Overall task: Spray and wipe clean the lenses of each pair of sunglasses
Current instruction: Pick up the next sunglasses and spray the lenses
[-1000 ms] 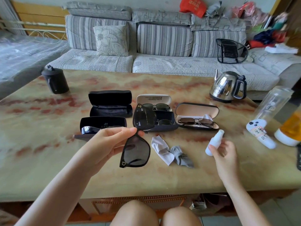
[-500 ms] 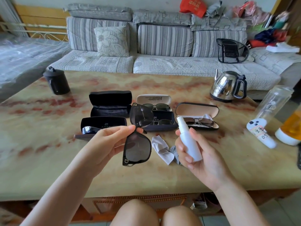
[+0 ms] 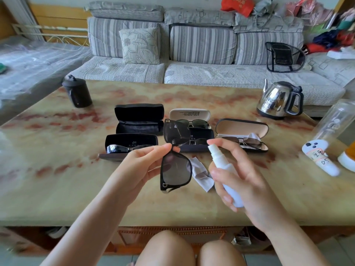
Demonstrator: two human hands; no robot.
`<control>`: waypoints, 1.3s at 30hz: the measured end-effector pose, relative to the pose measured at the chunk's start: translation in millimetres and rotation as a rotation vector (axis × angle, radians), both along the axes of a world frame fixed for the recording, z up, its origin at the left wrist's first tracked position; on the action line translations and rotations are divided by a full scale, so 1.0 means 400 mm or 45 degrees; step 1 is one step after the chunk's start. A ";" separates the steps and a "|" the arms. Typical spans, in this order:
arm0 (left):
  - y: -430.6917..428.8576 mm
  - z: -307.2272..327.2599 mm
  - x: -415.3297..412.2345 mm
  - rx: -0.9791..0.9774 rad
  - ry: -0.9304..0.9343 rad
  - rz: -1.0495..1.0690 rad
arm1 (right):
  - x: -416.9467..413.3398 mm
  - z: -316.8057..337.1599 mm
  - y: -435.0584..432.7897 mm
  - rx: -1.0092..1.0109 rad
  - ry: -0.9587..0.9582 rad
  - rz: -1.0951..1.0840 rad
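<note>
Step in hand: spray, first pair. Left hand (image 3: pixel 138 166) pinches the sunglasses (image 3: pixel 175 170) at the bridge between thumb and fingertips, over the desk (image 3: pixel 76 179). One lens hangs below the fingers, the other stands above them.

Right hand (image 3: pixel 247 181) is wrapped round the spray bottle (image 3: pixel 220 159), just right of the glasses and not touching them. Its index finger is lifted by the nozzle head; we can't tell if it's on the pump.

Next, we reckon: aim at the lower lens, press, repeat for the upper. Then put the bottle down and take the cloth (image 3: pixel 201 172), on the desk between both hands.

Beyond the hands are open cases (image 3: pixel 242 129), four holding pairs not yet done. One empty case (image 3: pixel 139 120) is likely this pair's. The kettle (image 3: pixel 276 100) sits far beyond the right hand, no obstacle.

Risks: overspray landing in the open cases behind the glasses. The pinch looks light, so the pair may swing.
</note>
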State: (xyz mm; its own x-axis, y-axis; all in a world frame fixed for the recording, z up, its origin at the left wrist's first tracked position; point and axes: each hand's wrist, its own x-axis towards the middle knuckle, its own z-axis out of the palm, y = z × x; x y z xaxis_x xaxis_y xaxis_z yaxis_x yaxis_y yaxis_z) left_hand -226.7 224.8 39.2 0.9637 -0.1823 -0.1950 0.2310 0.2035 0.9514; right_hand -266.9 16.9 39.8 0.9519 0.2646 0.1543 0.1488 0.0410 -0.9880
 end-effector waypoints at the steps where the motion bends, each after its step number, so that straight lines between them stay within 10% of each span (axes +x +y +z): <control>1: -0.001 0.001 -0.001 0.004 -0.003 0.003 | -0.007 0.002 0.007 -0.221 -0.202 -0.068; 9: -0.014 -0.002 -0.004 -0.010 0.021 0.011 | -0.002 -0.011 0.048 -1.157 -0.871 -0.319; 39: -0.014 -0.013 -0.004 -0.027 0.058 0.023 | -0.028 -0.028 0.030 -1.021 -0.752 -0.293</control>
State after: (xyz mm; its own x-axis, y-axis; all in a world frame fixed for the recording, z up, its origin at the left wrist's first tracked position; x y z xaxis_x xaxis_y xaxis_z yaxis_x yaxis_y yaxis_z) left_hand -228.3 219.4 34.0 0.9570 -0.1695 -0.2352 0.2703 0.2282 0.9353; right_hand -278.2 28.8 28.5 0.8221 0.3170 0.4729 0.5417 -0.6913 -0.4783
